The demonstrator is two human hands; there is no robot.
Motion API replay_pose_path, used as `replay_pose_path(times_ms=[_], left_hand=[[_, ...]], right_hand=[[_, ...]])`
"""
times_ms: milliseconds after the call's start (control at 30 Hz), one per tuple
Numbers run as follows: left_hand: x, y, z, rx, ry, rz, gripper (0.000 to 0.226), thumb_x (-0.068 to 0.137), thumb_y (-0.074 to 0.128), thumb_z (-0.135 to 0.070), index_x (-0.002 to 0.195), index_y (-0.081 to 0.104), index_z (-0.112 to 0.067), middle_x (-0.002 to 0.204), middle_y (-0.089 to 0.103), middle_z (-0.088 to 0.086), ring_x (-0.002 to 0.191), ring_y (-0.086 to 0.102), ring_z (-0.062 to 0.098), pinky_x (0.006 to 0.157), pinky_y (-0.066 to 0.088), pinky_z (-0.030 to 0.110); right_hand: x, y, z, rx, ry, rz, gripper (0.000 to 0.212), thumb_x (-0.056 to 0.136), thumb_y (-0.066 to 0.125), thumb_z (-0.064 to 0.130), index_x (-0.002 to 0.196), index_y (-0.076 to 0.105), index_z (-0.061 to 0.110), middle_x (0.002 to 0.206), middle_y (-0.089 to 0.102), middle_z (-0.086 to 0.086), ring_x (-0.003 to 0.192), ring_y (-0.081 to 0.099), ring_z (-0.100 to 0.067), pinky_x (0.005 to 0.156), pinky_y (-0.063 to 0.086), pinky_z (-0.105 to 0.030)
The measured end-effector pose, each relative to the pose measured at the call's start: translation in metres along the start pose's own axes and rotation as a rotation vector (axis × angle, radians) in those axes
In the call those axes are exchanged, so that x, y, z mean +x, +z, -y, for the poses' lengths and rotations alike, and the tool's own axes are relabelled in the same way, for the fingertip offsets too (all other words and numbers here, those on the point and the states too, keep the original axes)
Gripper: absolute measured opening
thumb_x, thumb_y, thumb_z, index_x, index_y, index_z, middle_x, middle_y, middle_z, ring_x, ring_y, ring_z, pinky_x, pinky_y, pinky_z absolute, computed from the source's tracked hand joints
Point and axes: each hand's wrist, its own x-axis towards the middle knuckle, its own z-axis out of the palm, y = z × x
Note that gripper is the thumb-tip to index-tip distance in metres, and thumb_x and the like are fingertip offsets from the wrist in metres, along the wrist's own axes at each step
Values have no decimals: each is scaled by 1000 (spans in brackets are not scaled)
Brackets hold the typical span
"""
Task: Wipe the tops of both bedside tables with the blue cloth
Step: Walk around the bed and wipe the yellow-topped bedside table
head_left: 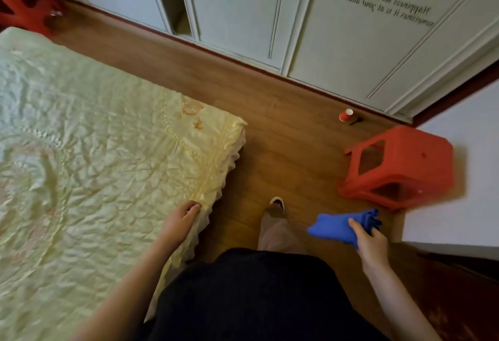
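The cloth hung bunched above the floor, pinched in the right hand, fingers closed round it. The left hand, fingers loosely curled, touched the bed edge near its corner. A stool lay tipped just beyond the cloth, a cup farther off.

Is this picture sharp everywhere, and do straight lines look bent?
Head view: wide-angle bending curves the wardrobe doors; the blue cloth in the right hand and the left hand look slightly soft; light is dim and even, without glare.
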Motion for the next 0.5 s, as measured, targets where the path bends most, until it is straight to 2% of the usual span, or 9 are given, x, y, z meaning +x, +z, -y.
replay_pose_path(times_ms=[133, 267, 400, 500], left_hand=[[44, 13, -48, -107, -132, -60, 28, 98, 43, -34, 107, 67, -23, 102, 70, -2, 97, 64, 16, 91, 48, 39], [75, 17, -89, -279, -215, -170, 24, 98, 45, -30, 99, 67, -21, 97, 70, 2, 94, 64, 22, 93, 49, 46], [110, 6, -122, -374, -291, -262, 24, 97, 45, -30, 100, 67, -20, 97, 70, 3, 95, 64, 24, 91, 50, 47], [145, 1, -142, -400, -339, -296, 29, 97, 44, -34, 105, 67, -18, 99, 70, 2, 95, 64, 21, 92, 50, 46]], right_hand=[[66, 29, 67, -71, -67, 80, 33, 86, 69, 17, 112, 65, -2, 109, 67, -18, 98, 60, -28, 85, 43, -37], [120, 76, 157, -153, -141, 237, 23, 87, 68, 18, 104, 66, 3, 103, 67, -16, 96, 61, -29, 81, 44, -37], [161, 131, 241, -195, -197, 391, 22, 87, 68, 19, 105, 66, 8, 102, 68, -12, 97, 63, -28, 91, 48, -46], [191, 176, 295, -202, -233, 464, 20, 88, 67, 16, 107, 65, 8, 101, 66, -9, 95, 62, -25, 89, 49, -42]])
